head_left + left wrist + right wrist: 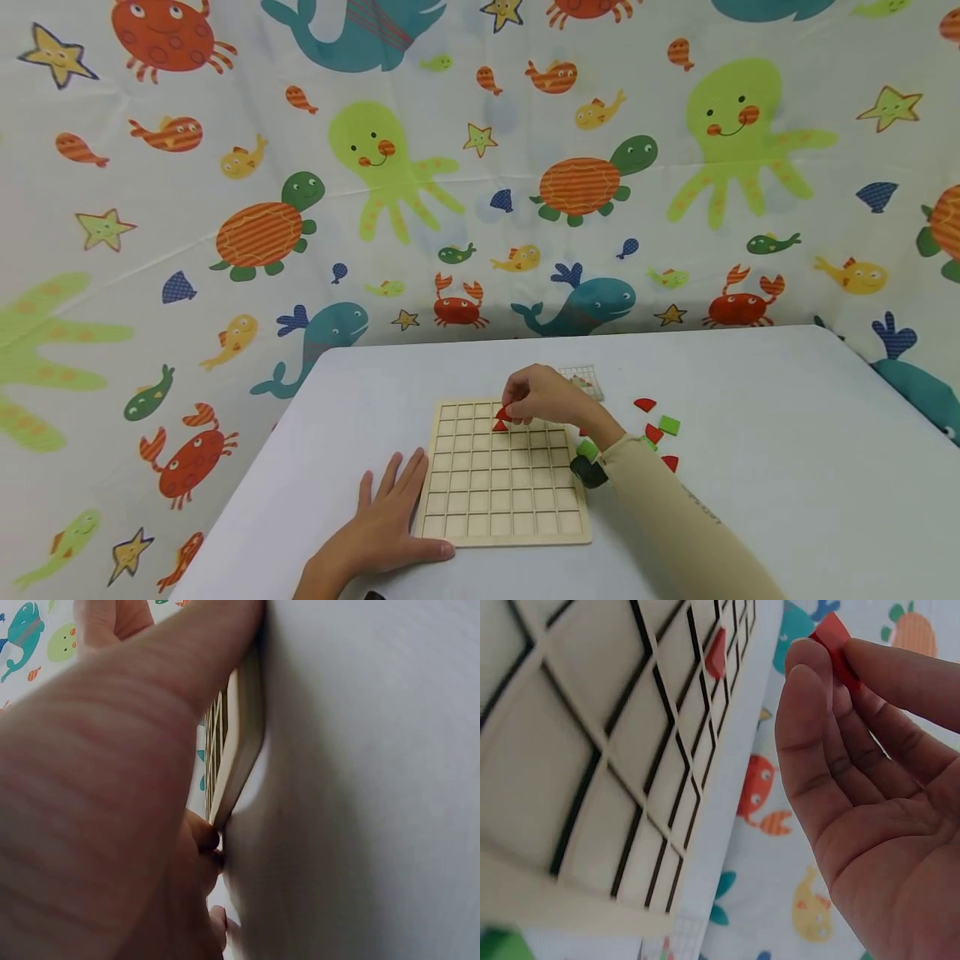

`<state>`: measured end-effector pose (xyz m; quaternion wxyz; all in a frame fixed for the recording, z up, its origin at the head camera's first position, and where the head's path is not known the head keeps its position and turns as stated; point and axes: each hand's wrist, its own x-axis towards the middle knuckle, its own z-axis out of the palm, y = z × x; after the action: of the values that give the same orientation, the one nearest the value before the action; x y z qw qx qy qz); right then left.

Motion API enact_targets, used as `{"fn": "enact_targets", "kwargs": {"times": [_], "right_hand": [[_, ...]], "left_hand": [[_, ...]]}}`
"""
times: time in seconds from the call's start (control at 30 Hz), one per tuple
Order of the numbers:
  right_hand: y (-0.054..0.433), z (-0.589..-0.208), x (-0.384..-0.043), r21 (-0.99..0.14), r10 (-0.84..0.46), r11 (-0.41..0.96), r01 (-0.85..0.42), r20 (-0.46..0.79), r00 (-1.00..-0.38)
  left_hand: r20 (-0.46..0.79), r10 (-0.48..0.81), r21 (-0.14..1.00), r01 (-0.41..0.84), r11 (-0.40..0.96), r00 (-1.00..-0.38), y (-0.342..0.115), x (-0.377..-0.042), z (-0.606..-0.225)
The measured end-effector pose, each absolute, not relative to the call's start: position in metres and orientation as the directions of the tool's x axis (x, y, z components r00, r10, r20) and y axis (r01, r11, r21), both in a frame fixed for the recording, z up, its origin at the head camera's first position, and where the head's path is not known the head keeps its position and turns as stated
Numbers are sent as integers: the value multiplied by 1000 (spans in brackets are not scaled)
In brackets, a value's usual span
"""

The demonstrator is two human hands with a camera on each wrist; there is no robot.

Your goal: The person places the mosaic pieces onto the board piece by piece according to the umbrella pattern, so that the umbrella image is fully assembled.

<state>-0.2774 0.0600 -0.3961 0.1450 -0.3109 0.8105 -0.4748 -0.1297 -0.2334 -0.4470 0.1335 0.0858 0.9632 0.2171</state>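
A square wooden grid board (504, 524) lies on the white table. Over its far rows, my right hand (546, 395) pinches a red fan-shaped piece (838, 651) between thumb and fingertips, apart from the board in the right wrist view. Another red piece (499, 427) sits in a cell just below the held one. My left hand (381, 523) rests flat on the table with spread fingers, along the board's left side. Its thumb lies at the near left corner. In the left wrist view, the board's edge (238, 742) shows beyond that hand.
Right of the board lie several loose pieces, among them a red one (645, 404) and a green square (670, 426); the right forearm covers some. A printed grid card (592, 392) lies behind the board. A sea-animal curtain (465, 192) hangs behind the table.
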Motion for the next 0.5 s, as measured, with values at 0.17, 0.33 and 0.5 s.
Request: {"fn": "enact_targets", "kwargs": {"times": [0.17, 0.33, 0.5], "right_hand": [[36, -402, -277, -824, -680, 378, -422, 62, -731], [19, -407, -274, -767, -704, 430, -477, 46, -709], [11, -414, -274, -693, -720, 469, -548, 60, -691]], "left_hand": [[-223, 221, 436, 106, 894, -949, -235, -131, -449], [-231, 228, 445, 106, 889, -946, -235, -131, -448], [-228, 235, 451, 112, 886, -945, -236, -132, -448]]}}
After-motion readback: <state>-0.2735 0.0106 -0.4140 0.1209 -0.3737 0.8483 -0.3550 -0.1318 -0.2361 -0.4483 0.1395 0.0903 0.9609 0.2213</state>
